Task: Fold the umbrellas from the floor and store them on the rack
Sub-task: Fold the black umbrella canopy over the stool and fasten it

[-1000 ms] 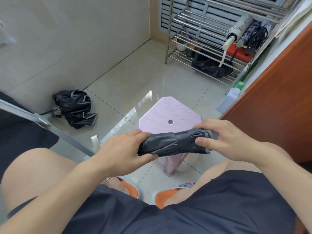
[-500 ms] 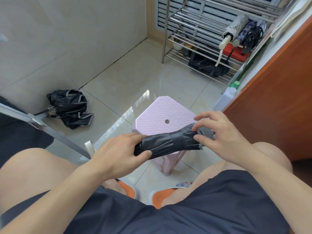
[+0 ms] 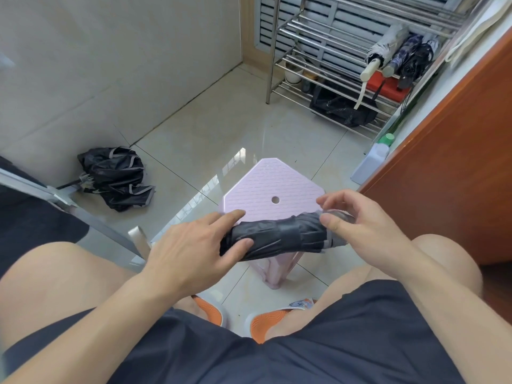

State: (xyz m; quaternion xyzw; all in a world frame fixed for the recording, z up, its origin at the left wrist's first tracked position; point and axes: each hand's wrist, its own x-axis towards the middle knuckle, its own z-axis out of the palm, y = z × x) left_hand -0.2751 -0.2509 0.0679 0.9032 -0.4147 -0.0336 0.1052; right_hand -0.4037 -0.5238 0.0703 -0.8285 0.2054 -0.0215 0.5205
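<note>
Umbrellas are what I am sorting, and from the head camera I see one rolled black umbrella (image 3: 279,238) held level in front of me, over the near edge of a pale pink stool (image 3: 273,187). My left hand (image 3: 194,249) grips its left end, thumb curled over the front of the fabric and fingers reaching round the far side. My right hand (image 3: 357,220) pinches the right end near the grey trim, thumb pressed on the cloth and the other fingers loosely bent above it. A strap wraps round the middle of the roll.

On the floor to my left, well apart from the stool, lies a crumpled black umbrella (image 3: 117,177), unfolded, its ribs poking out beside a grey metal bar (image 3: 83,214). At the far right stands the steel rack (image 3: 332,54), with three folded umbrellas (image 3: 399,51) lying side by side on a shelf, above a red box (image 3: 388,85) and a black bag (image 3: 342,109). A white bottle (image 3: 372,159) with a green cap stands by the wooden panel (image 3: 454,151).
</note>
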